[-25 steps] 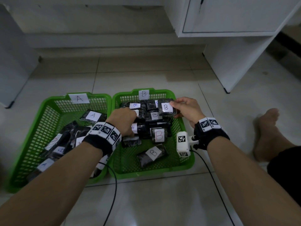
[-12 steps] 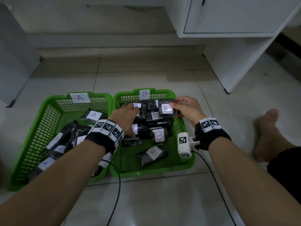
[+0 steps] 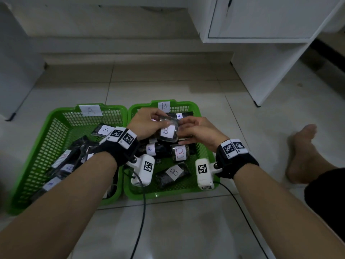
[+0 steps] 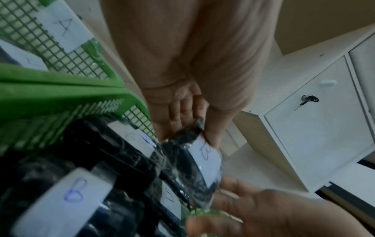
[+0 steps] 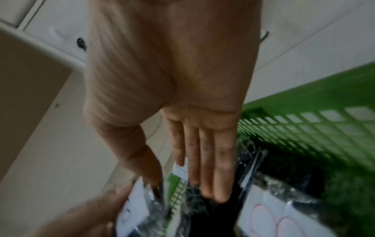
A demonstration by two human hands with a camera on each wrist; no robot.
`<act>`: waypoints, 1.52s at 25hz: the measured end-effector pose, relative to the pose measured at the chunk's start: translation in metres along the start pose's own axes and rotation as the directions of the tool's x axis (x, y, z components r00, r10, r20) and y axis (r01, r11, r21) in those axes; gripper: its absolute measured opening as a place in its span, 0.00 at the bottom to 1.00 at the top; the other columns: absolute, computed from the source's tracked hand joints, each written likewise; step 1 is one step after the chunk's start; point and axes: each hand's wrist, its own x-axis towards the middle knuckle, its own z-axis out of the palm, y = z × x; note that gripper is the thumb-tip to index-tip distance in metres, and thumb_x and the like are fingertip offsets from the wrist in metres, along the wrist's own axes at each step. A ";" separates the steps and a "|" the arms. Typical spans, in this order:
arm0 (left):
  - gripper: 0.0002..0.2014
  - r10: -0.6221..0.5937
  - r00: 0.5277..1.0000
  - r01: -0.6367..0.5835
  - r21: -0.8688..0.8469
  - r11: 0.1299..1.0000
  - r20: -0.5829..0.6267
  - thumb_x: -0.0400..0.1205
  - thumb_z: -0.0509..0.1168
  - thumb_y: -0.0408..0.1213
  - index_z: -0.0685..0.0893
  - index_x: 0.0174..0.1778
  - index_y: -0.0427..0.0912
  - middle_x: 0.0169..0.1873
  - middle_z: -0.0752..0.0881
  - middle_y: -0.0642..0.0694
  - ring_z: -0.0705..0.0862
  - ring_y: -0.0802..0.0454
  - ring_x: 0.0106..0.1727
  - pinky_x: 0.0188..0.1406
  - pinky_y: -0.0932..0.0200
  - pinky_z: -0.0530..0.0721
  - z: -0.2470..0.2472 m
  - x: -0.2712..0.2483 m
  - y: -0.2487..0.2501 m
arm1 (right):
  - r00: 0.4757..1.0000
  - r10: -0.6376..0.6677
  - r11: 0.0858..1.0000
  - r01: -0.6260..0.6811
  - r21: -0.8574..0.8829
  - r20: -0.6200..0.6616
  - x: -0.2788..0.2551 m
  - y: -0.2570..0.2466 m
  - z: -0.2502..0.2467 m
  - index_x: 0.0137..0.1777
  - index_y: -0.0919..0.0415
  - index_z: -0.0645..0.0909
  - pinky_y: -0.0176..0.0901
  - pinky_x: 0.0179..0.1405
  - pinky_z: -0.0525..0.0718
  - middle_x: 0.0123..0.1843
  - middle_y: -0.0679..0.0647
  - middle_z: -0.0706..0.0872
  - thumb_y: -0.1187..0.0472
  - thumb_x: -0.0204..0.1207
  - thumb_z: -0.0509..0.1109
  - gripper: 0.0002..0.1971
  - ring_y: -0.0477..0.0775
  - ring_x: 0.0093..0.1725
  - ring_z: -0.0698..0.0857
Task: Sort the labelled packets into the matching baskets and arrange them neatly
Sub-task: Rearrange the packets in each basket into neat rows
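Two green baskets stand side by side on the floor: basket A (image 3: 56, 116) on the left with several A packets, basket B (image 3: 196, 109) on the right with several B packets. Above basket B both hands hold one black packet with a white B label (image 3: 167, 130). My left hand (image 3: 162, 124) pinches its top edge between thumb and fingers; the left wrist view shows that left hand (image 4: 194, 128) on the packet (image 4: 205, 158). My right hand (image 3: 179, 131) takes the packet's right end between thumb and nearly straight fingers (image 5: 202, 176).
A white cabinet (image 3: 261, 53) stands at the back right, a grey unit (image 3: 16, 71) at the left. A bare foot (image 3: 306, 152) rests on the tiles right of basket B. Wrist-camera cables (image 3: 143, 212) trail over the floor in front.
My left hand left the pile and took hold of the B packet that the right hand held at the back of basket B. Both hands have lifted it toward the basket's middle.
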 end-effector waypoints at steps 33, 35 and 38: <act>0.13 -0.134 0.889 0.122 -0.057 0.991 -0.438 0.78 0.74 0.36 0.85 0.57 0.43 0.49 0.90 0.48 0.88 0.51 0.51 0.45 0.61 0.85 -0.063 0.065 -0.050 | 0.865 -0.052 0.976 -0.063 -0.210 -0.500 0.114 -0.017 0.040 0.43 0.62 0.85 0.56 0.35 0.94 0.44 0.59 0.91 0.71 0.74 0.78 0.05 0.58 0.32 0.93; 0.12 -0.049 0.901 0.089 0.074 0.993 -0.430 0.76 0.75 0.39 0.87 0.54 0.44 0.46 0.89 0.51 0.87 0.55 0.48 0.46 0.63 0.82 -0.060 0.065 -0.050 | 0.861 -0.106 0.939 -0.078 -0.335 -0.497 0.121 -0.008 0.047 0.39 0.56 0.85 0.56 0.40 0.94 0.46 0.58 0.92 0.69 0.73 0.77 0.07 0.60 0.37 0.93; 0.09 0.077 0.920 0.025 0.253 0.967 -0.384 0.77 0.74 0.38 0.88 0.53 0.43 0.46 0.89 0.50 0.87 0.54 0.46 0.43 0.67 0.78 -0.048 0.065 -0.052 | 0.862 -0.140 0.927 -0.059 -0.371 -0.487 0.126 0.001 0.049 0.35 0.49 0.83 0.56 0.45 0.94 0.48 0.55 0.91 0.68 0.73 0.76 0.13 0.59 0.43 0.92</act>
